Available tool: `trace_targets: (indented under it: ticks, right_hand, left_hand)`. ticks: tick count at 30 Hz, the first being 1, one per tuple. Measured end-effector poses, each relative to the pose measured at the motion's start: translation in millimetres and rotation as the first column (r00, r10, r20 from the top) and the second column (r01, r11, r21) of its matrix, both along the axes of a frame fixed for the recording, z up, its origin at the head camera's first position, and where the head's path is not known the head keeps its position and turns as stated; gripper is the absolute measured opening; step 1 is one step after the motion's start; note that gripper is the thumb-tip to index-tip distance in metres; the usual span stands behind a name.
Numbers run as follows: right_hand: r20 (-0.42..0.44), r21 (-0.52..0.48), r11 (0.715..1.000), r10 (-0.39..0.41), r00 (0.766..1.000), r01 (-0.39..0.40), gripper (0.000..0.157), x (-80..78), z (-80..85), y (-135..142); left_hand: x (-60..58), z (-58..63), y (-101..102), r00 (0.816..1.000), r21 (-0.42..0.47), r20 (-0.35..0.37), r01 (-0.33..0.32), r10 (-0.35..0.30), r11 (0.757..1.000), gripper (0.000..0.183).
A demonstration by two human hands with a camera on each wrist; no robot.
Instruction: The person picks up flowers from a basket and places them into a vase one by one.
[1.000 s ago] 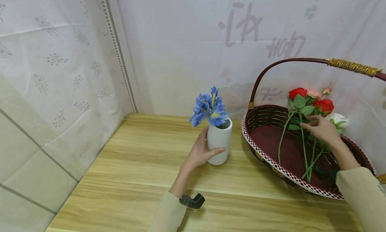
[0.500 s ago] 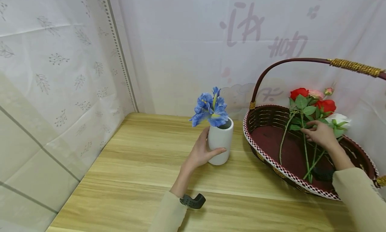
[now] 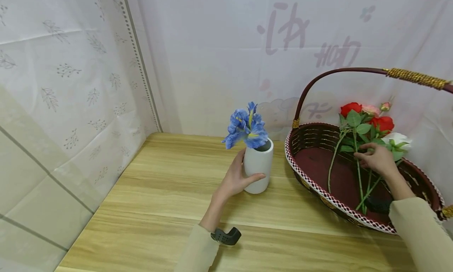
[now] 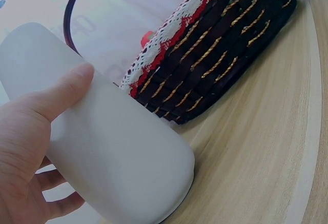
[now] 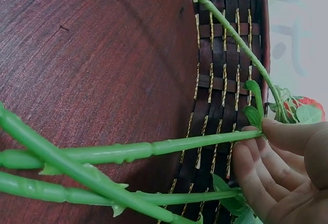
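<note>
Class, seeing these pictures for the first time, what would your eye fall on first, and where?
Most likely the ruffled blue flower at the mouth of the smooth white cylindrical vase, which the left hand grips on the pale wooden table. Next comes the large dark-brown woven basket to the vase's right; there the right hand pinches a thin green stem below bright red flowers.

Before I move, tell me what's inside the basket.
Stems and leaves of red, pink and white flowers; the right hand pinches one stem. What lies under that hand and sleeve is hidden.
</note>
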State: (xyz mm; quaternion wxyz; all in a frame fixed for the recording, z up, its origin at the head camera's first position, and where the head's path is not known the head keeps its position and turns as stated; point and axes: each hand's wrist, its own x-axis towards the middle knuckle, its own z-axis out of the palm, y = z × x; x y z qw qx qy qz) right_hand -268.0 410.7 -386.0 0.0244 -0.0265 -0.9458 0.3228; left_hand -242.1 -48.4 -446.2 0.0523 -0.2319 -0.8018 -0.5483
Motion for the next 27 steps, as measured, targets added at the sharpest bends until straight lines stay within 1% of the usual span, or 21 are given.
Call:
trace_targets:
  ticks: [10,18,24,27]
  right_hand:
    - [-0.003,-0.019,1.0,-0.006,1.0,0.006,0.052,1.1,-0.6,2.0]
    - [0.003,-0.043,0.999,-0.023,1.0,0.023,0.051,2.0,0.8,4.1]
    - [0.003,-0.084,0.996,-0.018,1.0,0.018,0.053,4.0,5.6,2.9]
    - [0.009,-0.095,0.995,-0.029,1.0,0.03,0.054,4.7,8.6,1.5]
  left_hand:
    - [-0.6,-0.8,-0.1,1.0,-0.002,0.004,-0.003,0.003,1.0,0.096]
    - [1.1,-0.1,-0.1,1.0,-0.001,0.01,-0.002,0.002,1.0,0.095]
    - [-0.4,-1.4,-0.3,1.0,-0.004,0.011,-0.002,0.002,1.0,0.095]
    - [-0.6,-1.6,-0.3,1.0,-0.005,0.011,-0.005,0.005,1.0,0.096]
